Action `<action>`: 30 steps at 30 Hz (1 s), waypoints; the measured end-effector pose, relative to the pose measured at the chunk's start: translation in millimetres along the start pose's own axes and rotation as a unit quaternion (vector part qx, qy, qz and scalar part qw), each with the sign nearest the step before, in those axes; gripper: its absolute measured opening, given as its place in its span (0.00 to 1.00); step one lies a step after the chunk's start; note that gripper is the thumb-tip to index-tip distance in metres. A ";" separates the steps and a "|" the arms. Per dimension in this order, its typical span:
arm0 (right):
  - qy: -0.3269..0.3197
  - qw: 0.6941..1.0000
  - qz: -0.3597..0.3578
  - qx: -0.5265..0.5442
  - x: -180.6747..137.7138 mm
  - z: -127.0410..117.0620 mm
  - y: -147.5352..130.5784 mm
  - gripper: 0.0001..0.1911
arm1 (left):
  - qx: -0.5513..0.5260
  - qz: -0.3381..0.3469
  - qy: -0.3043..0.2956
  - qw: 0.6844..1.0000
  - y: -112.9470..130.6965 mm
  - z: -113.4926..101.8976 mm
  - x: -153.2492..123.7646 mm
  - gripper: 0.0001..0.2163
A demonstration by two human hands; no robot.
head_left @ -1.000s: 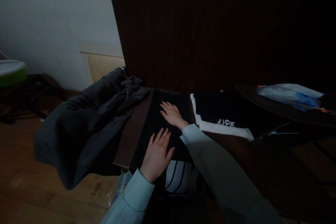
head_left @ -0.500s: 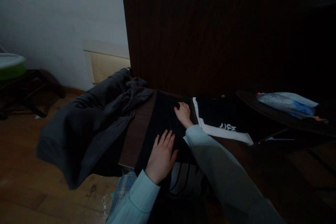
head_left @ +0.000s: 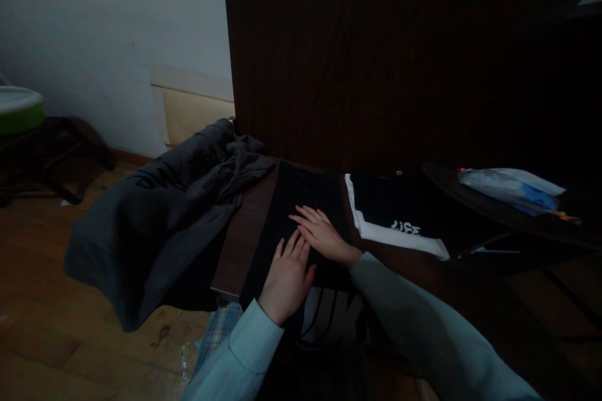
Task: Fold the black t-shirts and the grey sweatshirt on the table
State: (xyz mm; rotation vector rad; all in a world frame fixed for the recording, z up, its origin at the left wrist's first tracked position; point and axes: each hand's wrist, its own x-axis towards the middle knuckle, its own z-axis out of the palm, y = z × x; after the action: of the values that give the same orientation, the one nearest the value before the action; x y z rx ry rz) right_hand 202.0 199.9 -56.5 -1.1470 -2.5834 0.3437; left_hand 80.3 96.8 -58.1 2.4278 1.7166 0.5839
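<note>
A black garment lies spread over a dark wooden surface, its near end hanging past the front edge and showing a grey print. My left hand rests flat on its near part, fingers stretched out and pointing away from me. My right hand lies flat on the middle of the same cloth, its fingers reaching left so that they meet the left fingertips. Neither hand grips anything. The garment's exact kind cannot be made out.
A dark grey garment drapes over the surface's left end. To the right lies a folded black garment with white edging. A round dark stool-like top holds a plastic package. A tall dark wooden panel stands behind.
My right hand has moved from the garment's far right part toward me and left, its fingers now flatter and against the left fingertips. My left hand has hardly moved.
</note>
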 end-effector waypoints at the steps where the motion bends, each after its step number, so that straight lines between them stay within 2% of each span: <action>1: -0.012 1.000 -0.003 -0.009 -0.3 1.1 -1.7 0.21 | 0.001 0.000 -0.003 1.000 0.1 -1.1 0.1 0.21; 6: -0.006 0.999 0.018 -0.040 13.4 -1.1 6.4 0.22 | -0.024 0.042 -0.078 0.996 -9.1 -20.0 0.6 0.25; 8: -0.003 0.999 0.024 -0.045 19.9 -2.2 12.1 0.22 | -0.030 0.038 -0.107 0.993 -16.7 -30.9 1.2 0.25; 11: -0.003 0.998 0.033 -0.049 31.0 -2.7 22.2 0.22 | -0.008 0.015 -0.107 0.994 -26.3 -41.1 2.2 0.23; 14: -0.006 0.998 0.035 -0.052 44.3 -2.8 34.6 0.22 | 0.009 0.033 -0.099 0.995 -29.3 -41.0 1.8 0.20; 18: -0.005 0.998 0.046 -0.051 62.0 -5.3 51.8 0.21 | 0.002 0.081 -0.130 0.988 -29.5 -36.4 0.5 0.20; 26: 0.009 0.998 0.058 -0.037 86.6 -9.5 77.3 0.21 | 0.026 0.053 -0.125 0.990 -54.6 -37.1 0.1 0.21; 30: 0.014 0.997 0.065 -0.044 95.3 -7.7 85.9 0.20 | -0.016 0.061 -0.138 0.988 -51.0 -42.1 -5.5 0.22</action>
State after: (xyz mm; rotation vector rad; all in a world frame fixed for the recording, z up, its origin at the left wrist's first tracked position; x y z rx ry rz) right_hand 202.2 328.3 -61.7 -1.3457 -2.5281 0.2432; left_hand 18.1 104.3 -36.3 2.4656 1.4487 0.2674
